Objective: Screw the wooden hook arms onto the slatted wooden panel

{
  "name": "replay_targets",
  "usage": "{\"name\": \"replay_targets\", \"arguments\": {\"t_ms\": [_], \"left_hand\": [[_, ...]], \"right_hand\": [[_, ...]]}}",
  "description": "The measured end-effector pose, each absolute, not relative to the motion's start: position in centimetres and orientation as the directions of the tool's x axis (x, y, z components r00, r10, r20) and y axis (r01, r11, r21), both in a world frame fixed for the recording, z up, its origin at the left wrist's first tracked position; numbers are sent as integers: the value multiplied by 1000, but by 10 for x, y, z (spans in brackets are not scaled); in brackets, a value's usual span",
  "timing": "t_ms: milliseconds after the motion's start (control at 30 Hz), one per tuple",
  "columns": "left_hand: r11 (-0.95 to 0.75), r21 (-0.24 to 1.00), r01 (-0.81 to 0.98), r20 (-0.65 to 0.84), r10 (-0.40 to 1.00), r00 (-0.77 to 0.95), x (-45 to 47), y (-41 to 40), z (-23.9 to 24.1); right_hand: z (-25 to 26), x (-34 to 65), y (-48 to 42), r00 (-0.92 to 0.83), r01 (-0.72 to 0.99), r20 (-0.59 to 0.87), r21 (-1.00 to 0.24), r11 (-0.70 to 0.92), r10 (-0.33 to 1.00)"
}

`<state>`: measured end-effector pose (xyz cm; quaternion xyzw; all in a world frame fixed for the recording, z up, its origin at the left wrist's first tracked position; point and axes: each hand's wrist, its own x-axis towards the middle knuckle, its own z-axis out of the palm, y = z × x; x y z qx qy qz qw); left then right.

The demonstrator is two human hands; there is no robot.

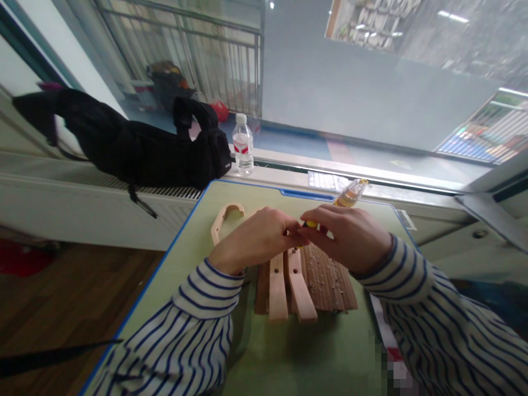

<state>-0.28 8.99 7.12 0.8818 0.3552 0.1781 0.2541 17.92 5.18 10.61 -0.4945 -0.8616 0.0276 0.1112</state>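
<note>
My right hand (350, 234) is closed, with its fingertips around a small yellow-and-black object (312, 224) whose kind I cannot make out. My left hand (262, 236) is closed too. Its fingertips meet those of the right hand, and whatever they pinch is hidden. Below the hands lie two pale wooden pieces (278, 294) (303, 297), side by side, with drilled holes and angled ends. They rest on a brown ribbed board (330, 280) dotted with small pale specks. Left of my left hand, a hook-shaped wooden piece (218, 223) lies on the green table (185, 264).
A clear bottle with amber contents (351, 192) is behind my right hand. On the window sill are a water bottle (243, 148) and a black bag (157, 148). A blue edge (154, 280) borders the table. A dark strap-like thing (58, 355) crosses the lower left.
</note>
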Motion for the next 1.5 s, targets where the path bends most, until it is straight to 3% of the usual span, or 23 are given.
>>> {"name": "replay_targets", "arguments": {"t_ms": [400, 1200, 1500], "left_hand": [[-609, 601, 518, 130, 714, 688, -4, 91, 70], [-640, 549, 538, 124, 698, 705, -7, 92, 71], [-617, 560, 553, 115, 718, 686, -5, 91, 71]], "right_hand": [[106, 179, 52, -539, 795, 151, -236, 559, 829], [98, 173, 47, -449, 876, 236, -75, 477, 862], [102, 173, 48, -463, 865, 210, -103, 491, 861]]}}
